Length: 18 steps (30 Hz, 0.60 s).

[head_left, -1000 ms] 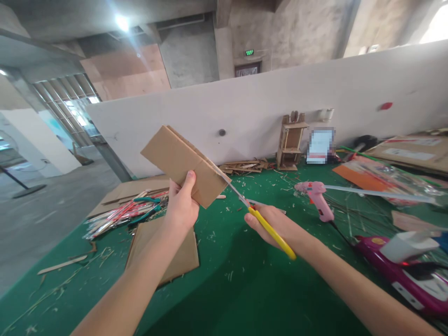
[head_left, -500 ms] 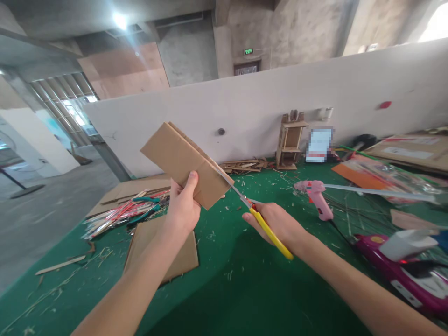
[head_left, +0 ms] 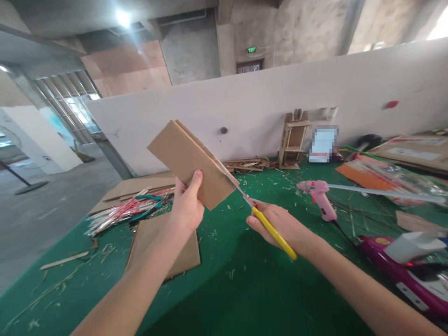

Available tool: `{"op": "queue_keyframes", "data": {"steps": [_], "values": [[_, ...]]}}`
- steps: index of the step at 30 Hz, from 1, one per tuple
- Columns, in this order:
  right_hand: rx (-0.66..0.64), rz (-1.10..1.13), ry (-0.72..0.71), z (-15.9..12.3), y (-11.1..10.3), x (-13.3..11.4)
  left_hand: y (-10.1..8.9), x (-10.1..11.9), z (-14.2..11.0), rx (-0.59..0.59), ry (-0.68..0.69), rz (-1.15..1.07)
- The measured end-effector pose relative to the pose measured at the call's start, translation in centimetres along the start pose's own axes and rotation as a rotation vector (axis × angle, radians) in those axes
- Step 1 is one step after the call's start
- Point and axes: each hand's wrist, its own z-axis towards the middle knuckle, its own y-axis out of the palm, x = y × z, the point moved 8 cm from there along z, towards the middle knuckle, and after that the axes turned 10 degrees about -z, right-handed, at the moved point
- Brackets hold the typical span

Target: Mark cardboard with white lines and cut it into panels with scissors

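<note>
My left hand (head_left: 189,200) grips a folded piece of brown cardboard (head_left: 191,161) by its lower edge, thumb on the near face. The cardboard is tilted in the air, its long edge sloping down to the right. Yellow-handled scissors (head_left: 273,232) are held in my right hand (head_left: 275,224). Their blades reach up to the right end of the cardboard, along its upper edge; part of the blades is hidden by the board. Under my left forearm, a flat cardboard piece (head_left: 185,252) lies on the green table (head_left: 224,289).
A pink glue gun (head_left: 322,198) lies to the right, near a magenta power strip (head_left: 388,270) with a white plug. Wrapped sticks and teal-handled pliers (head_left: 149,205) are at left. A small wooden shelf (head_left: 293,142) and a blurred-out screen (head_left: 324,144) stand by the white partition (head_left: 192,107).
The whole view has shifted slightly, so everything appears a little farther right. Both hands keep their hold on the cardboard and the scissors, with the blades still at the board's edge.
</note>
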Motion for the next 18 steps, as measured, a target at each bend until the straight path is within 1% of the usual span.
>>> {"op": "queue_keyframes", "data": {"steps": [2, 7, 13, 18], "values": [[0.011, 0.003, -0.037, -0.03, -0.15, -0.31, 0.35, -0.16, -0.26, -0.017, -0.018, -0.006], [0.019, 0.059, 0.086, 0.08, -0.18, 0.31, 0.36, -0.03, -0.45, 0.001, 0.003, 0.024], [0.048, 0.043, 0.104, -0.07, 0.02, 0.23, 0.12, -0.21, -0.45, 0.012, -0.012, 0.028], [0.041, 0.072, 0.106, -0.11, 0.38, 0.19, -0.21, -0.37, -0.32, 0.022, -0.022, 0.038]]}}
